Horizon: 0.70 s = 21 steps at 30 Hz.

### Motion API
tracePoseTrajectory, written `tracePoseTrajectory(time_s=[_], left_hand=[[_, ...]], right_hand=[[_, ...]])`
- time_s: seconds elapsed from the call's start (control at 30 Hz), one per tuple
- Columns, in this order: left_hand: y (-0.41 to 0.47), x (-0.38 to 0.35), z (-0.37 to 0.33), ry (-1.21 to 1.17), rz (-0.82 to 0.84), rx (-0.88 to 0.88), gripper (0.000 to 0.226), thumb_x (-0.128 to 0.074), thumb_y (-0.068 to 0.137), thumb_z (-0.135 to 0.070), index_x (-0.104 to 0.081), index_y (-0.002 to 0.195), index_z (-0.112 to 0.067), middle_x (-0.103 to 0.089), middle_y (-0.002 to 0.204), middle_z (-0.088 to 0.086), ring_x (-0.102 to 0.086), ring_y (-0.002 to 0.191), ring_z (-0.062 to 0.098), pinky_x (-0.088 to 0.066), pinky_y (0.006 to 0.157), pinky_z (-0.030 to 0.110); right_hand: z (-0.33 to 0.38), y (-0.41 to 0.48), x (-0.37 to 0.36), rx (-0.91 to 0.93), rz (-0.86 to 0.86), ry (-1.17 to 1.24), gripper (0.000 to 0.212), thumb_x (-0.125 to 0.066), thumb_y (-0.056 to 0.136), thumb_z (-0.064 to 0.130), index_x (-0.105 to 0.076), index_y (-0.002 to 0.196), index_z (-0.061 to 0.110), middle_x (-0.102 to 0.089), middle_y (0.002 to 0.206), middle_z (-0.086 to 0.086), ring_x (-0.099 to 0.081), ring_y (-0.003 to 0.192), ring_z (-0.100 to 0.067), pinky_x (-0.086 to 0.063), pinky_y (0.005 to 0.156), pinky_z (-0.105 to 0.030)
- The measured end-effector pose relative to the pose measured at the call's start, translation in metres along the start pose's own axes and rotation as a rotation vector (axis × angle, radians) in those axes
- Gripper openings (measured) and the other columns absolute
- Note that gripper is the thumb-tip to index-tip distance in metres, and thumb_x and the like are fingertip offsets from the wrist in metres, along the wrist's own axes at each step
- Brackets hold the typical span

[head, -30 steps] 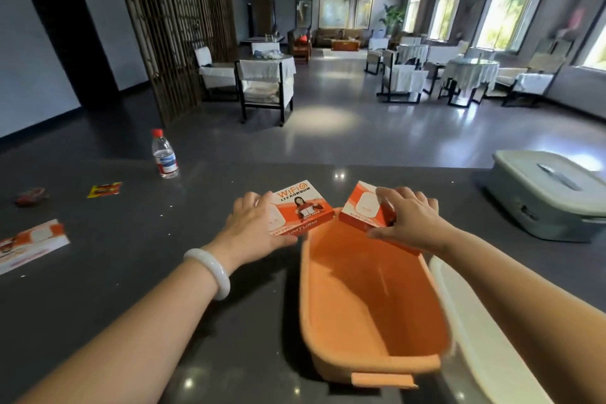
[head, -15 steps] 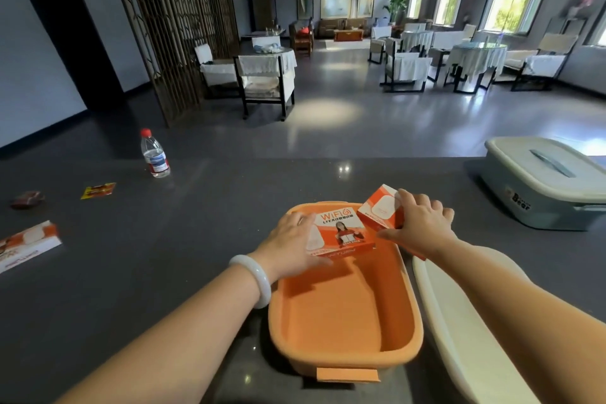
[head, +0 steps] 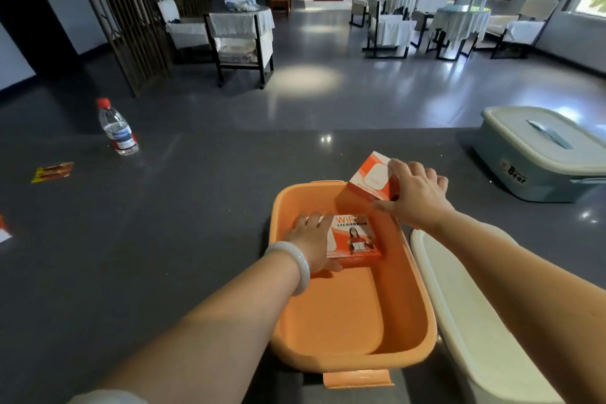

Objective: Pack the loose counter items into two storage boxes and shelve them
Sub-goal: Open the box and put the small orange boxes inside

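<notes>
Dark counter (head: 170, 239) is carrying an open orange storage box (head: 423, 305), with a white lid (head: 475, 321) lying just right of it and a lidded grey-blue box (head: 531, 170) sitting far right. Left hand (head: 311, 239) is gripping the WiFi carton (head: 355, 239) inside the orange box, toward its far end. Right hand (head: 416, 197) is gripping a second orange carton (head: 372, 179), tilted over the far rim. Water bottle (head: 118, 128) is standing far left.

The tub (head: 334, 315) sat on the surface (head: 164, 223) right before me, its lid (head: 475, 321) just beside it on the right. My left grip (head: 311, 239) held the near box (head: 355, 236) inside the tub's far half. My right grip (head: 416, 197) held the far box (head: 372, 179) over the far right rim. A shut bin (head: 531, 170) stood far right, a bottle (head: 118, 131) far left, and a packet (head: 52, 171) left of and nearer than the bottle.
</notes>
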<state>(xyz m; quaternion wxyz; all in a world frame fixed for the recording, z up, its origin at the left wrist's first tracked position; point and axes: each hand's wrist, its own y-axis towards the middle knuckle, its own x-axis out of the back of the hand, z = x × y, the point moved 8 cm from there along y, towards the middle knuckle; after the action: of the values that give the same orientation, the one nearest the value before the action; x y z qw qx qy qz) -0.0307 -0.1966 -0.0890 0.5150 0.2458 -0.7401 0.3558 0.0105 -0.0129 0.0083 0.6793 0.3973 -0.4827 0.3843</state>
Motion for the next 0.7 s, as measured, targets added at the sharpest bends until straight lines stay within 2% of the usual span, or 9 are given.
tracePoseTrajectory(time_s=[0.13,0.27,0.5,0.6,0.7], left_hand=[[0.007,-0.014,0.004,0.088,0.067,0.043,0.108,-0.069,0.080,-0.058,0.002,0.156,-0.030,-0.008,0.162,-0.003,-0.006,0.145,0.041,-0.020,0.116,0.051],[0.006,-0.033,0.006,0.063,0.128,0.119,0.106,-0.069,0.084,-0.051,0.007,0.155,-0.032,0.003,0.163,-0.004,-0.016,0.141,0.041,-0.024,0.115,0.046],[0.005,-0.037,0.008,-0.046,0.039,0.183,0.115,-0.076,0.081,-0.044,0.011,0.155,-0.030,0.016,0.163,0.001,-0.012,0.145,0.034,-0.023,0.117,0.043],[0.003,-0.037,0.012,-0.098,0.026,0.233,0.118,-0.079,0.078,-0.040,0.009,0.155,-0.027,0.013,0.162,0.005,-0.011,0.145,0.034,-0.022,0.117,0.045],[0.002,-0.040,0.016,-0.120,0.033,0.275,0.113,-0.078,0.080,-0.037,0.004,0.156,-0.025,0.007,0.162,0.005,-0.013,0.144,0.035,-0.024,0.117,0.045]], right_hand=[[0.005,0.012,-0.005,0.064,0.006,0.030,0.086,-0.067,0.076,0.061,-0.026,0.145,0.029,-0.037,0.145,-0.007,-0.031,0.132,-0.033,-0.018,0.110,-0.052],[0.004,0.021,-0.017,0.119,0.024,0.038,0.087,-0.063,0.078,0.063,-0.023,0.147,0.030,-0.037,0.147,-0.005,-0.029,0.135,-0.031,-0.015,0.112,-0.053],[-0.001,0.022,-0.021,0.144,0.021,0.082,0.083,-0.062,0.081,0.062,-0.025,0.147,0.029,-0.037,0.148,-0.003,-0.030,0.136,-0.031,-0.015,0.113,-0.054],[0.000,0.021,-0.021,0.145,0.021,0.083,0.082,-0.062,0.081,0.062,-0.025,0.147,0.029,-0.037,0.148,-0.003,-0.029,0.137,-0.031,-0.014,0.113,-0.053],[0.000,0.021,-0.022,0.143,0.029,0.091,0.082,-0.062,0.081,0.062,-0.026,0.147,0.029,-0.037,0.148,-0.003,-0.029,0.136,-0.031,-0.015,0.113,-0.054]])
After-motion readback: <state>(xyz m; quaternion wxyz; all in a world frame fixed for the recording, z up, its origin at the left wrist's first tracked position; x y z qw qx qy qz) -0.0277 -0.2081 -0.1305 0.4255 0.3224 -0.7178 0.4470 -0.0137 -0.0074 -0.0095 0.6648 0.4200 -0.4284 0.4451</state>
